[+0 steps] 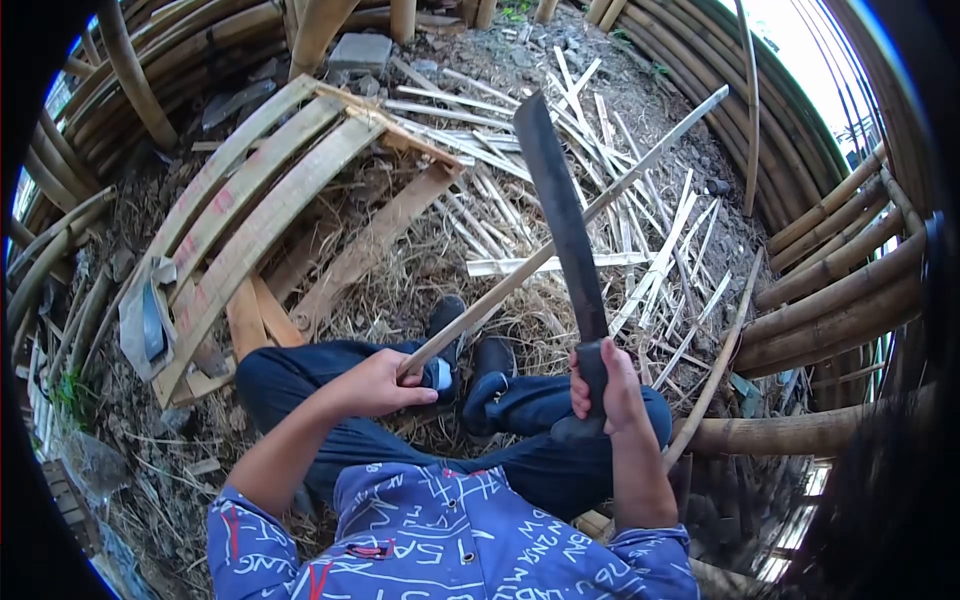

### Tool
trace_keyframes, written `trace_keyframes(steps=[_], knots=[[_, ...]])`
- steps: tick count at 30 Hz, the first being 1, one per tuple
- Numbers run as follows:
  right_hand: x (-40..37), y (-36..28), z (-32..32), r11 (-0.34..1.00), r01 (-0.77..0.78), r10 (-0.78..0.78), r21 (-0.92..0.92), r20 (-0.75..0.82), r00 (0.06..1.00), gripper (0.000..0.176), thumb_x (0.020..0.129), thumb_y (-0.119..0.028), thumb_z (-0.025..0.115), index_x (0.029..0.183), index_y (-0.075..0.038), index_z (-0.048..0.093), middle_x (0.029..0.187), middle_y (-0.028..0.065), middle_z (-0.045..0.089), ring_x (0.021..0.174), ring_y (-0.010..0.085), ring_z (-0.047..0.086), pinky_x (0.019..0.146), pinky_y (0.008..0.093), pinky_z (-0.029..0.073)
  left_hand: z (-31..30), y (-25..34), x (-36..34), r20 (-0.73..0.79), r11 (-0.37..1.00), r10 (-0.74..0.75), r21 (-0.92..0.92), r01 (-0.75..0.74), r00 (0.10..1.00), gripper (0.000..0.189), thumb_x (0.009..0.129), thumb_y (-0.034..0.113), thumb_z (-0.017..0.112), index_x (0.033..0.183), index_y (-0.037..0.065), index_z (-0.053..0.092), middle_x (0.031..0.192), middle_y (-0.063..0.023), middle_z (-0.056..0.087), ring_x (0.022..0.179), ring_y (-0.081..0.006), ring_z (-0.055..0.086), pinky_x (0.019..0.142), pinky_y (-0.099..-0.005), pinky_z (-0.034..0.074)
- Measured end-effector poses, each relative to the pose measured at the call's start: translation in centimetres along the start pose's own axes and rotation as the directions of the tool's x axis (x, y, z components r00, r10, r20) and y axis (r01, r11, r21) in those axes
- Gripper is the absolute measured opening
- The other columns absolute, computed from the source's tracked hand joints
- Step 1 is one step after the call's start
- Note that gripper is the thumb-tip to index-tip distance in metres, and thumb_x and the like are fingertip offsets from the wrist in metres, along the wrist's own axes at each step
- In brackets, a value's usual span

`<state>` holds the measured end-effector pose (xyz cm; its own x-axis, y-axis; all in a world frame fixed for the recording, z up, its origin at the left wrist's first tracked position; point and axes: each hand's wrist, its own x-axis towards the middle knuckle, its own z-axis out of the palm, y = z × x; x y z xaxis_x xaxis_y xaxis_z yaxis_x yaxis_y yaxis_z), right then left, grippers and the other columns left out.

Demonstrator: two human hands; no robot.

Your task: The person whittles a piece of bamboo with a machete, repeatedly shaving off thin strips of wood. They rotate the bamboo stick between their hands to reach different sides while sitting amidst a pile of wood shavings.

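My left hand [388, 385] is closed round the near end of a long, thin bamboo strip [505, 287], which slants up and away to the right. In my right hand [612, 385] is a machete [560, 205], gripped by its dark handle with the broad, dark blade pointing up and away. The blade crosses over the strip in this view, a little past the strip's middle. Both hands are above my bent legs.
Many split bamboo strips [640, 215] lie scattered on the ground ahead. To the left is a slatted wooden pallet [262, 190] with a sheathed-looking blue item [152, 322] on it. Stacked bamboo poles [840, 290] stand on the right, and a grey block [360, 53] sits farther off.
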<state>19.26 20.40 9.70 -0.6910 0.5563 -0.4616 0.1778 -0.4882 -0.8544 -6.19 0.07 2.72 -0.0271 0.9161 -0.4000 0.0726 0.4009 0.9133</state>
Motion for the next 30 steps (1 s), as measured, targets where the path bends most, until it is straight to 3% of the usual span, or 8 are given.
trace_keyframes(steps=[9,15,16,17,21,25,27,30], knots=[[2.4,6.5,0.3,0.995,-0.092,0.096,0.036,-0.131,0.987,0.055,0.097,-0.056,0.041,0.094,-0.002,0.051,0.057,0.0038,0.047,0.043,0.013,0.046,0.04,0.0276,0.04,1.0,-0.4,-3.1,-0.094,0.978,-0.147,0.133,0.159,0.985,0.037,0.087,0.026,0.069,0.067,0.001,0.051,0.055,-0.002,0.044,0.056,-0.0097,0.039,0.052,-0.0318,0.037],[2.1,9.4,1.0,0.914,-0.398,0.397,0.079,0.027,0.917,0.055,0.097,-0.059,0.037,0.091,-0.006,0.05,0.056,0.0017,0.045,0.042,0.012,0.042,0.039,0.0273,0.037,1.6,-2.2,-2.9,-0.179,0.969,-0.174,0.145,0.2,0.969,0.032,0.092,0.024,0.059,0.082,-0.006,0.059,0.058,-0.0145,0.051,0.055,-0.0167,0.044,0.055,-0.0375,0.041],[1.8,9.5,2.1,0.896,-0.443,0.444,-0.026,0.03,0.895,0.056,0.098,-0.058,0.035,0.09,-0.005,0.051,0.057,0.0016,0.047,0.041,0.0124,0.043,0.038,0.0284,0.037,1.8,-2.7,-2.6,-0.169,0.953,-0.181,0.212,0.215,0.969,0.032,0.093,0.026,0.055,0.086,-0.004,0.063,0.064,-0.0198,0.059,0.058,-0.0304,0.058,0.059,-0.041,0.045],[1.6,10.0,2.6,0.889,-0.458,0.456,-0.002,0.087,0.886,0.042,0.098,-0.047,0.046,0.092,-0.005,0.05,0.057,0.002,0.048,0.042,0.0116,0.046,0.038,0.0273,0.039,1.8,-3.4,-2.7,-0.165,0.953,-0.184,0.212,0.217,0.969,0.032,0.093,0.026,0.055,0.086,-0.004,0.063,0.064,-0.0198,0.059,0.058,-0.0304,0.058,0.059,-0.041,0.045],[2.2,10.8,1.6,0.948,-0.284,0.294,-0.145,0.053,0.954,0.018,0.09,-0.015,0.063,0.095,-0.007,0.048,0.063,0.0064,0.057,0.045,0.0115,0.054,0.037,0.0245,0.042,0.7,-4.7,-4.3,-0.1,0.936,-0.257,0.223,0.273,0.961,0.032,0.093,0.026,0.056,0.086,-0.005,0.062,0.064,-0.0173,0.059,0.059,-0.0242,0.056,0.06,-0.0393,0.046],[5.5,13.0,-1.3,0.988,-0.096,0.083,-0.122,-0.109,0.991,0.019,0.093,-0.019,0.062,0.096,-0.003,0.053,0.075,0.0074,0.062,0.048,0.0102,0.056,0.039,0.0236,0.044,0.7,-6.5,-5.5,-0.091,0.915,-0.331,0.214,0.343,0.939,0.031,0.093,0.026,0.056,0.09,-0.004,0.061,0.067,-0.0127,0.059,0.063,-0.0178,0.054,0.062,-0.0368,0.046],[6.9,13.5,-1.8,0.955,-0.078,0.013,-0.287,-0.222,0.975,0.021,0.095,-0.022,0.06,0.097,-0.001,0.055,0.077,0.0061,0.061,0.049,0.0089,0.055,0.039,0.0229,0.044,0.6,-6.8,-5.4,-0.065,0.909,-0.36,0.202,0.366,0.931,0.035,0.095,0.029,0.053,0.095,-0.005,0.062,0.076,-0.0188,0.064,0.071,-0.0269,0.062,0.067,-0.0395,0.047],[7.8,14.4,-2.8,0.937,-0.077,-0.01,-0.34,-0.249,0.968,0.024,0.096,-0.024,0.058,0.096,-0.001,0.055,0.073,0.004,0.059,0.048,0.008,0.053,0.039,0.0232,0.043,0.9,-7.9,-5.2,-0.039,0.907,-0.411,0.078,0.413,0.911,0.035,0.098,0.028,0.049,0.092,-0.004,0.06,0.071,-0.01,0.059,0.069,-0.0212,0.058,0.069,-0.0361,0.047]])
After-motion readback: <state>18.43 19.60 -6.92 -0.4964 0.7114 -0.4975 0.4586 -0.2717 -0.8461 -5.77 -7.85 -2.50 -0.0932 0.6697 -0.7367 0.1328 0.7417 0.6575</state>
